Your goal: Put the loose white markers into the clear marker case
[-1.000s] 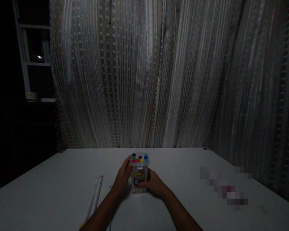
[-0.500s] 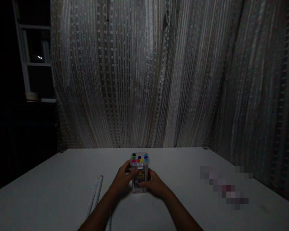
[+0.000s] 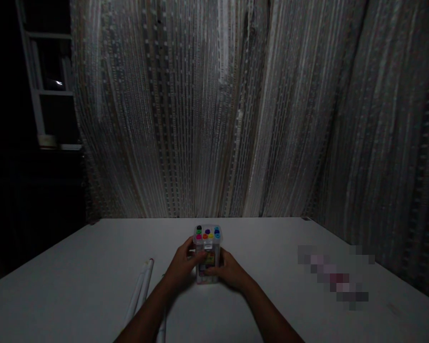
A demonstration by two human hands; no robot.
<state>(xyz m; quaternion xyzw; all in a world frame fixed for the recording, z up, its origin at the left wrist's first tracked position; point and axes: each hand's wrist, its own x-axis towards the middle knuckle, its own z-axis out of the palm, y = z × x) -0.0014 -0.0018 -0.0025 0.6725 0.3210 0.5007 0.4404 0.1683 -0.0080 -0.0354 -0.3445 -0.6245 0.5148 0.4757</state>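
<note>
Our fingers are curled in around the clear marker box, which stands upright on the white surface. Our left hand wraps the box's left side, its thumb lying across the front just under the lid, near the latch. Our right hand cups the lower right side, fingertips pressed against the label on the front. Both hands are closed onto the box, neither one loose.

We judge the step in hand to be steadying the box while working at the lid; the lid looks shut, with the coloured marker caps showing through its top. The next move probably calls for the thumb to lever the latch while the right hand keeps the base from tipping.

To the left of the box, well apart from it, two white markers lie side by side on the surface, beside our left forearm. Behind the box hangs a pale striped curtain, and far to the box's left a window frame stands in the dark.
</note>
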